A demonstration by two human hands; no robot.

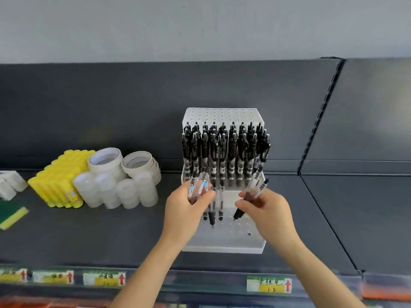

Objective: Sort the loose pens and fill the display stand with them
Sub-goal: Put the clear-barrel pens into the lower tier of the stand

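A white perforated display stand (222,245) stands on the dark shelf, its upper tiers packed with several black pens (224,147). My left hand (189,207) grips a small bundle of loose pens (201,187) with blue-labelled clear barrels, held over the stand's lower front tier. My right hand (264,207) pinches a single pen (251,198), slanted, its black tip pointing down towards the holes of the lower tier. Three pens (214,210) stand in the front tier between my hands.
To the left on the shelf (111,230) lie a yellow pack of glue sticks (60,181), rolls of tape (124,174) and a green-yellow sponge (11,214). Price labels (269,284) run along the shelf's front edge. A shelf divider (320,121) rises at the right.
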